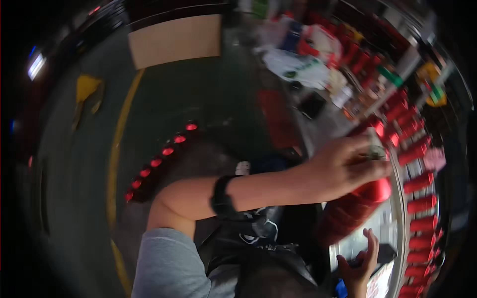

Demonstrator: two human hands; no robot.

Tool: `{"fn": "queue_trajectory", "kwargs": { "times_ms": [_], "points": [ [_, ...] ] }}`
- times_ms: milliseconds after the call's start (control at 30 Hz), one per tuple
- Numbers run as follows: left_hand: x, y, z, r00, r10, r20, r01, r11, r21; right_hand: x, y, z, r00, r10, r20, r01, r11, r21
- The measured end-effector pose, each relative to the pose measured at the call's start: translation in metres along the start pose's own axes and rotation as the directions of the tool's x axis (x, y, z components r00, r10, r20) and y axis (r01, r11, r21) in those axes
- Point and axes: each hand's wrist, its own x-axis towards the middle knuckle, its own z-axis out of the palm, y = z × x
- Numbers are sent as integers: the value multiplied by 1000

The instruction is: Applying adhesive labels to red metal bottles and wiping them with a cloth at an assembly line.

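Observation:
My left arm, with a grey sleeve and a black wrist band, reaches across to the right. The fingers of my left hand [343, 166] are closed round a small pale metal valve-like fitting [376, 148], partly hidden and blurred. Just below that hand a red fire extinguisher cylinder [350, 211] leans over the worktable, its rounded end toward the right. Whether the fitting is joined to this cylinder I cannot tell. Lower right, my right hand [361, 265] is apart from the cylinder, thumb and fingers spread with nothing between them.
Along the right a row of red cylinders [421, 204] lines the worktable's edge [397, 233]. Plastic bags [298, 67] and small items are heaped at the far end. Several red-topped cylinders [168, 151] stand on the floor at left, near a yellow line [119, 134]. A brown board [176, 40] is beyond.

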Motion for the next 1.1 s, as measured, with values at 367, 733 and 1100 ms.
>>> {"fn": "queue_trajectory", "kwargs": {
  "times_ms": [367, 733, 1100],
  "points": [
    [-343, -136, -160, 173, 557, -813, 693, 518, 502, 54, 34, 105, 700, -156, 697, 184, 982, 35],
    [-663, -278, -171, -674, 556, -487, 716, 655, -242, 83, 91, 302, -55, 172, 984, 986, 162, 27],
    [-820, -285, -261, -723, 654, -223, 690, 702, -176, 96, -33, 785, -319, 291, 902, 931, -81, 356]
  ]
}}
